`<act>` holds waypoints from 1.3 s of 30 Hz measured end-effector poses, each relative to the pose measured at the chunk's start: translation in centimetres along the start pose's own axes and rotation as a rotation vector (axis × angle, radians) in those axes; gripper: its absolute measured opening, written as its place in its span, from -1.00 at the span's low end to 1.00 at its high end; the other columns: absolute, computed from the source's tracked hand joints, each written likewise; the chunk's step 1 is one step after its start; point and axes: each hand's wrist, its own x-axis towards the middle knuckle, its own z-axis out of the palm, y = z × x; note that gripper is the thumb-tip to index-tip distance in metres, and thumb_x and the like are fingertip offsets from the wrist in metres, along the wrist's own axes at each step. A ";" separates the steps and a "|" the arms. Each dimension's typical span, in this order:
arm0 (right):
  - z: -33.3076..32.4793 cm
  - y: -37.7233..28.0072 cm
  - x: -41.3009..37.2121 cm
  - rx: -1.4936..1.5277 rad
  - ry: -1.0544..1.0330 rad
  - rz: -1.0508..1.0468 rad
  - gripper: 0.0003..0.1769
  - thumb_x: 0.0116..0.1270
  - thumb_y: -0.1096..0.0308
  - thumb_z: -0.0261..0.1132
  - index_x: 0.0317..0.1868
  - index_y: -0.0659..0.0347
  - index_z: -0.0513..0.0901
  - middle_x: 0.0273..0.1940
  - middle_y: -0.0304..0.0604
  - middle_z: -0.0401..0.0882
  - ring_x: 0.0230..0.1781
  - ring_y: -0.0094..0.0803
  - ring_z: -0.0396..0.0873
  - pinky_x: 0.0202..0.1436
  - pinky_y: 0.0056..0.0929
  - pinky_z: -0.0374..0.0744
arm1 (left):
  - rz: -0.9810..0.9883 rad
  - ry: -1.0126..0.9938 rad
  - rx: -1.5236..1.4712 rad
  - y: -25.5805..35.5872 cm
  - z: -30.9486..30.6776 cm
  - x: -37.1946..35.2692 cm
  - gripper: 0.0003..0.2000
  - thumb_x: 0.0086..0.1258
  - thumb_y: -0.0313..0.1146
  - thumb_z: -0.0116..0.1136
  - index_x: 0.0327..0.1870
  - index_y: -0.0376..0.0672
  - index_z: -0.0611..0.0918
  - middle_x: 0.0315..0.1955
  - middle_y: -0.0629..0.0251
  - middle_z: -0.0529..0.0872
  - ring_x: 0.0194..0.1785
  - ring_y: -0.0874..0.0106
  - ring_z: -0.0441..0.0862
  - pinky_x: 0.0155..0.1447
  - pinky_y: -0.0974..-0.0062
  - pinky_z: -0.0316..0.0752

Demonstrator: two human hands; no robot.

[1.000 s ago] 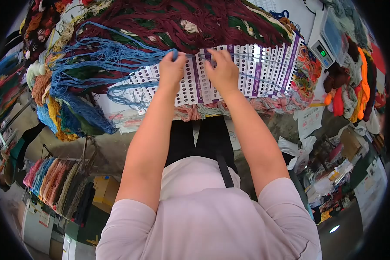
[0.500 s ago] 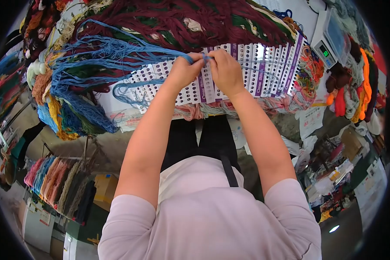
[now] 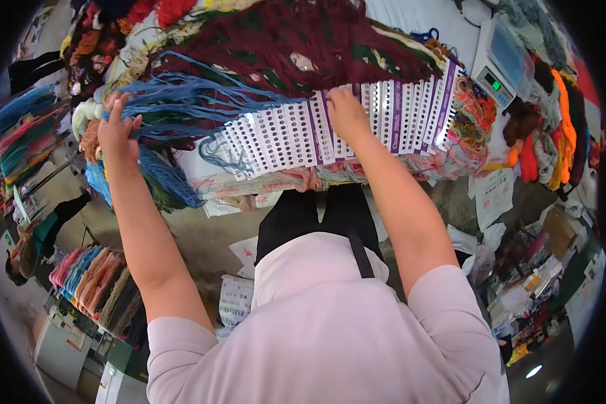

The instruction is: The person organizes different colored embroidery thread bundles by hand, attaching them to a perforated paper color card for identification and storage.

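Long strands of blue yarn [image 3: 202,101] stretch across the table's left half and draw together toward my right hand. My right hand [image 3: 349,116] is closed at the upper edge of the white punched cards [image 3: 283,138], its fingertips pinching the narrow end of the yarn; the exact grip is partly hidden. At the far left, my left hand [image 3: 120,131] is raised with its fingers apart, beside the spread end of the blue strands. Purple stripes run between rows of holes in the cards. A loose blue loop [image 3: 223,153] lies over their left end.
A thick heap of maroon and green yarn [image 3: 269,50] lies behind the cards. A digital scale [image 3: 498,64] stands at the back right, with orange skeins [image 3: 564,114] beyond it. Pink-grey yarn [image 3: 310,178] runs along the front edge. Coloured skeins [image 3: 91,279] hang at lower left.
My left hand has left the spot beside my right hand and swung far left, its fingers opening. My right hand stays near the cards' upper edge.
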 end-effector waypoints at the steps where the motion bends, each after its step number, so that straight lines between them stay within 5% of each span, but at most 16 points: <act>1: -1.2 -1.1 -1.0 0.067 0.007 -0.018 -0.84 0.29 0.39 0.15 -0.14 0.23 0.55 -0.11 0.05 0.52 -0.10 0.08 0.53 -0.05 -0.05 0.52 | 0.116 0.072 0.130 1.2 0.4 -0.9 -0.72 0.49 -0.34 0.02 0.11 -0.27 0.54 -0.02 0.29 0.68 -0.62 0.74 0.21 -0.28 0.56 0.49; 3: -4.3 -4.9 -3.5 0.227 0.081 -0.053 -0.83 0.28 0.40 0.23 -0.15 0.25 0.58 -0.21 0.00 0.55 -0.22 -0.08 0.57 -0.13 -0.21 0.54 | 0.070 -0.156 0.183 1.8 -0.4 -2.3 -0.64 0.47 -0.30 0.03 0.21 -0.29 0.49 0.10 0.20 0.62 -0.61 0.72 0.24 -0.28 0.56 0.51; 5: -9.3 -11.7 -5.5 0.461 0.087 -0.092 -0.82 0.28 0.38 0.26 -0.15 0.27 0.60 -0.27 -0.06 0.55 -0.29 -0.23 0.58 -0.19 -0.34 0.53 | -0.161 -0.576 -0.246 4.2 4.5 -11.7 -0.56 0.48 -0.18 -0.04 0.24 -0.31 0.47 0.16 0.17 0.58 -0.59 0.67 0.28 -0.21 0.50 0.56; 6: -11.2 -14.4 -6.1 0.559 0.093 -0.124 -0.81 0.27 0.37 0.29 -0.15 0.27 0.61 -0.29 -0.10 0.55 -0.32 -0.31 0.58 -0.21 -0.40 0.52 | -0.204 -0.713 -0.329 4.0 5.3 -13.6 -0.55 0.49 -0.18 -0.08 0.26 -0.32 0.44 0.19 0.14 0.56 -0.46 0.60 0.47 -0.04 0.40 0.56; 7: -13.5 -17.3 -6.8 0.665 0.053 -0.142 -0.80 0.26 0.36 0.31 -0.16 0.28 0.62 -0.29 -0.12 0.55 -0.32 -0.35 0.56 -0.23 -0.42 0.51 | -0.282 -0.755 -0.430 4.8 6.9 -16.5 -0.54 0.49 -0.21 -0.09 0.28 -0.33 0.42 0.25 0.12 0.50 -0.07 0.45 0.60 0.15 0.30 0.47; 8: -15.6 -19.7 -7.0 0.767 0.012 -0.159 -0.80 0.25 0.34 0.33 -0.18 0.28 0.63 -0.29 -0.15 0.55 -0.32 -0.39 0.55 -0.24 -0.44 0.51 | -0.387 -0.796 -0.569 5.7 8.0 -18.8 -0.53 0.50 -0.21 -0.12 0.30 -0.34 0.40 0.32 0.12 0.41 0.26 0.34 0.46 0.25 0.25 0.38; 9: -17.0 -20.9 -6.9 0.762 -0.026 -0.231 -0.79 0.23 0.35 0.36 -0.20 0.29 0.63 -0.29 -0.17 0.55 -0.34 -0.41 0.54 -0.26 -0.46 0.50 | -0.353 -0.862 -0.546 6.2 8.7 -20.3 -0.50 0.51 -0.20 -0.13 0.34 -0.36 0.35 0.36 0.15 0.36 0.39 0.33 0.29 0.36 0.28 0.25; 12: -20.3 -22.8 -7.3 0.774 -0.181 -0.270 -0.85 0.26 0.44 0.32 -0.18 0.29 0.64 -0.23 -0.26 0.55 -0.26 -0.56 0.47 -0.19 -0.59 0.43 | -0.356 -0.953 -0.564 7.9 9.7 -23.2 -0.48 0.50 -0.21 -0.16 0.38 -0.38 0.30 0.38 0.20 0.33 0.42 0.35 0.23 0.44 0.35 0.12; 14: -21.3 -23.2 -7.4 0.871 -0.281 -0.065 -0.84 0.19 0.38 0.38 -0.32 0.32 0.65 -0.30 -0.23 0.56 -0.39 -0.55 0.48 -0.33 -0.53 0.45 | -0.285 -1.003 -0.518 8.5 9.7 -23.6 -0.47 0.50 -0.19 -0.18 0.37 -0.38 0.31 0.40 0.20 0.31 0.42 0.35 0.24 0.44 0.33 0.13; 19: -22.8 -23.0 -8.2 1.094 -0.320 -0.144 -0.89 0.28 0.43 0.31 -0.31 0.34 0.66 -0.33 -0.32 0.57 -0.42 -0.66 0.43 -0.37 -0.61 0.40 | -0.334 -0.997 -0.622 9.5 9.2 -24.5 -0.47 0.47 -0.18 -0.19 0.31 -0.41 0.39 0.37 0.14 0.35 0.37 0.29 0.34 0.40 0.25 0.21; 21: -24.1 -23.3 -8.4 1.030 -0.440 0.065 -0.89 0.32 0.44 0.28 -0.27 0.33 0.67 -0.36 -0.39 0.55 -0.41 -0.72 0.40 -0.37 -0.67 0.36 | -0.334 -0.994 -0.645 9.6 9.1 -24.6 -0.48 0.46 -0.18 -0.19 0.29 -0.43 0.40 0.36 0.12 0.37 0.35 0.27 0.37 0.39 0.23 0.22; 27: -24.0 -23.6 -8.8 1.150 -0.392 -0.056 -0.89 0.32 0.47 0.27 -0.21 0.35 0.66 -0.38 -0.36 0.57 -0.43 -0.72 0.39 -0.38 -0.69 0.35 | -0.275 -1.001 -0.597 10.3 8.6 -24.6 -0.40 0.40 -0.17 -0.28 0.34 -0.48 0.31 0.32 -0.02 0.39 0.32 0.23 0.40 0.37 0.26 0.26; 35: -25.7 -24.8 -9.5 1.124 -0.485 0.038 -0.87 0.31 0.50 0.25 -0.17 0.36 0.65 -0.36 -0.29 0.60 -0.49 -0.70 0.47 -0.45 -0.69 0.48 | -0.125 -0.974 -0.443 11.3 7.8 -24.9 -0.56 0.37 -0.30 0.12 0.20 -0.40 0.50 0.00 0.22 0.63 0.03 0.48 0.56 0.13 0.47 0.45; 39: -25.4 -24.4 -9.7 1.168 -0.493 0.017 -0.87 0.32 0.50 0.23 -0.17 0.35 0.65 -0.37 -0.30 0.59 -0.50 -0.70 0.47 -0.47 -0.68 0.49 | -0.149 -0.983 -0.465 11.3 7.8 -24.9 -0.60 0.39 -0.35 0.12 0.18 -0.39 0.52 -0.06 0.28 0.65 -0.01 0.53 0.56 0.06 0.52 0.46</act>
